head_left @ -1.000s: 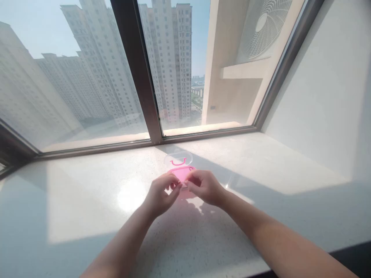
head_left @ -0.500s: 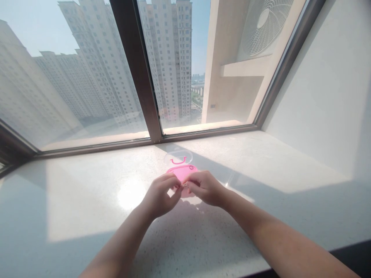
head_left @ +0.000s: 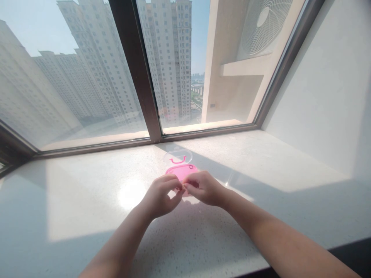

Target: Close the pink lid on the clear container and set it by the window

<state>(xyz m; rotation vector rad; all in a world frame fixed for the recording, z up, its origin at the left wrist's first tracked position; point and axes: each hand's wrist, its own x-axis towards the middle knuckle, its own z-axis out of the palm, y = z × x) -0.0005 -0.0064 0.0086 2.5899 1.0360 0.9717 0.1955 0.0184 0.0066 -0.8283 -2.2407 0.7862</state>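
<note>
My left hand point(head_left: 164, 195) and my right hand point(head_left: 204, 188) meet fingertip to fingertip over a pink box point(head_left: 182, 172) on the sill. Both are closed in a pinch. Between the fingertips is something tiny and light-coloured, too small to name. The near part of the box is hidden behind my fingers. At the box's far right corner lies a small dark ring point(head_left: 191, 166). Just beyond the box rests a clear oval lid point(head_left: 178, 156) with a pink curved handle.
The pale speckled sill point(head_left: 87, 200) runs up to a dark window frame point(head_left: 155, 133). A white wall point(head_left: 324, 100) closes off the right side. Bright glare point(head_left: 131, 195) lies left of my hands, and a dark edge point(head_left: 353, 251) shows at lower right.
My right fingertips have moved slightly closer to my left ones. The box and lid have hardly shifted.
</note>
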